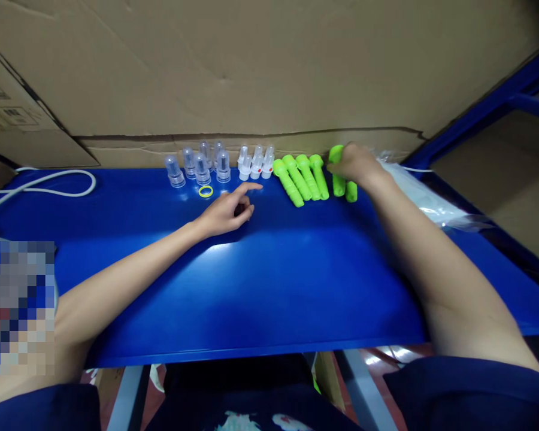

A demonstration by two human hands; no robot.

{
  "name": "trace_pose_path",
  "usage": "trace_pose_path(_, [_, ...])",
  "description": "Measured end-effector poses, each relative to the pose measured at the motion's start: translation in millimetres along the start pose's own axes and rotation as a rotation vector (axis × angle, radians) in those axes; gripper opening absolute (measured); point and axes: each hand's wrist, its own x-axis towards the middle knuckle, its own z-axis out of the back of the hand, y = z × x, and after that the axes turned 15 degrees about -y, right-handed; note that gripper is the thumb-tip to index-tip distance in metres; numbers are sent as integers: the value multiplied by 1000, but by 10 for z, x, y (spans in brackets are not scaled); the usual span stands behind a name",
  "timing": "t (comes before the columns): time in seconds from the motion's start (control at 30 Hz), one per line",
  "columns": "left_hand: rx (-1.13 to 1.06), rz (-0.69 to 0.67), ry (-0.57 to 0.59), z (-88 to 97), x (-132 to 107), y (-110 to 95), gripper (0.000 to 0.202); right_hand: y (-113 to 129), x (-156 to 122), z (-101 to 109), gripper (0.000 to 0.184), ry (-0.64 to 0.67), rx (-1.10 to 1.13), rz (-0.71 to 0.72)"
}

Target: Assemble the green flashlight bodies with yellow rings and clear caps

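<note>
My right hand (pixel 357 166) reaches to the back of the blue table (pixel 269 287) and closes over a bright green plastic tube (pixel 338 173); a second green tube (pixel 351 191) lies just beside it. Several more green tubes (pixel 302 178) lie side by side to the left. My left hand (pixel 227 211) rests on the table with the index finger stretched out and the other fingers curled, holding nothing I can see. It lies near a small yellow ring (pixel 205 191), several clear plastic caps (pixel 202 164) and white nozzle pieces (pixel 256 163).
Cardboard sheets (pixel 251 66) stand behind the table. A white cable (pixel 49 182) loops at the far left. A clear plastic bag (pixel 424 194) lies at the right, beside a blue metal frame (pixel 485 108).
</note>
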Motion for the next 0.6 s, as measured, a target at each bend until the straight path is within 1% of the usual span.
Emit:
trace_pose_path(0.17, [65, -72, 9, 11, -17, -16, 43, -34, 44, -169, 54, -3, -16, -21])
trace_pose_path(0.33, [83, -70, 8, 21, -17, -16, 40, -62, 74, -251, 53, -9, -17, 16])
trace_pose_path(0.47, [145, -88, 6, 17, -17, -25, 38, -55, 97, -205, 59, 7, -28, -17])
trace_pose_path(0.6, [293, -164, 8, 24, -14, -65, 36, -29, 74, -64, 49, 42, 25, -62])
